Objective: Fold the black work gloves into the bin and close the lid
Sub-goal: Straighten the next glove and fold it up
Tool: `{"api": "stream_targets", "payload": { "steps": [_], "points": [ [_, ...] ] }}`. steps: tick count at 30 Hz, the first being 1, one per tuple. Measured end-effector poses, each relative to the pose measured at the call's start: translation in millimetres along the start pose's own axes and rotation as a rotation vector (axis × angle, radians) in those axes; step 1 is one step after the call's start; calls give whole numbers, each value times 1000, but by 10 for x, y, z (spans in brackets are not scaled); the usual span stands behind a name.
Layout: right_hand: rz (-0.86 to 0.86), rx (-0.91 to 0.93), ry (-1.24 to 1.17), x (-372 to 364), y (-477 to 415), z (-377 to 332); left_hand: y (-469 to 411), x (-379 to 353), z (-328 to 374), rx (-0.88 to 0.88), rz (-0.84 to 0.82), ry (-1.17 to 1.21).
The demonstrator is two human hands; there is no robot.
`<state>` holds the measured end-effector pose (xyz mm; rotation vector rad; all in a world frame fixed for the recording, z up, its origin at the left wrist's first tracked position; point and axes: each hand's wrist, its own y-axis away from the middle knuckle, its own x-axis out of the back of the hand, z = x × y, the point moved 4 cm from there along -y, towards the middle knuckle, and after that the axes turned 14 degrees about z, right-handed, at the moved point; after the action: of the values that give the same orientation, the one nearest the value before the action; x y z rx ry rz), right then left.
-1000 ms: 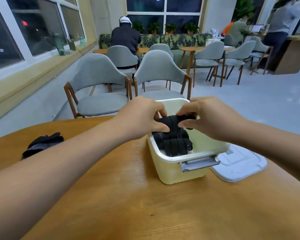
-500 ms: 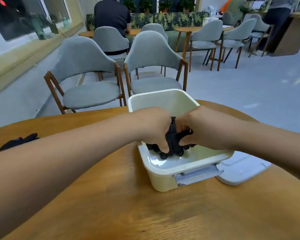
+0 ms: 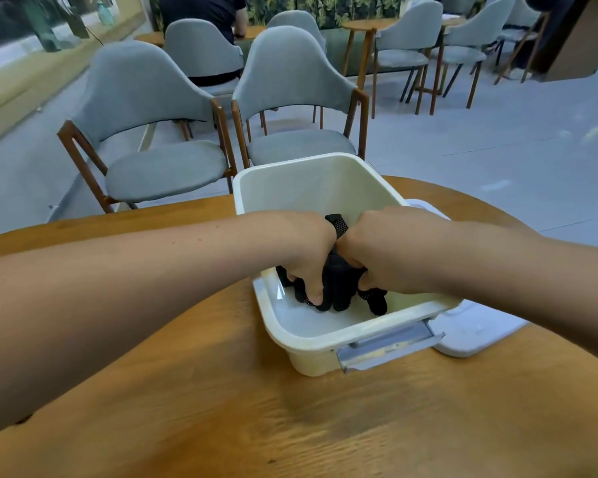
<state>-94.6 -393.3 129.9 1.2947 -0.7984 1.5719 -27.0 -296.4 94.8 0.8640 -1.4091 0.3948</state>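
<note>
In the bin, left hand and right hand hold gloves pointing nearward.

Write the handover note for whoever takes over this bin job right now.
Hands: left hand and right hand both grip the black glove bundle, low inside the bin.
Things: the bin stands open on the table; the lid lies flat on the table to its right.
Done: glove fabric is in the bin.
Left: let go, check for any glove out of view, fit the lid.
</note>
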Motion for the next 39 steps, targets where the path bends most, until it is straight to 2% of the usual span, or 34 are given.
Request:
{"api": "stream_targets", "payload": {
  "steps": [5,10,13,20,23,28,31,34,39],
  "points": [
    [70,-34,-45,84,-4,20,-39,-76,-15,-25,-31,-32],
    [274,-37,-137,296,146,71,-17,-115,72,-48,-202,-192],
    [397,1,-170,385,248,69,-12,-108,83,-33,-251,-176],
    [579,49,-230,497,439,39,55,-39,84,-22,-231,-131],
    [602,57,-239,564,519,6,192,98,69,-31,-108,-94],
    [613,68,-283,693,597,-115,512,417,-58,-44,308,25],
    [614,63,-264,754,617,-210,812,571,-154,31,470,144],
    [622,70,-238,814,630,-347,1140,655,-288,79,583,211],
    [615,84,-231,916,652,-618,1690,593,-551,149,651,238]
  ]
}}
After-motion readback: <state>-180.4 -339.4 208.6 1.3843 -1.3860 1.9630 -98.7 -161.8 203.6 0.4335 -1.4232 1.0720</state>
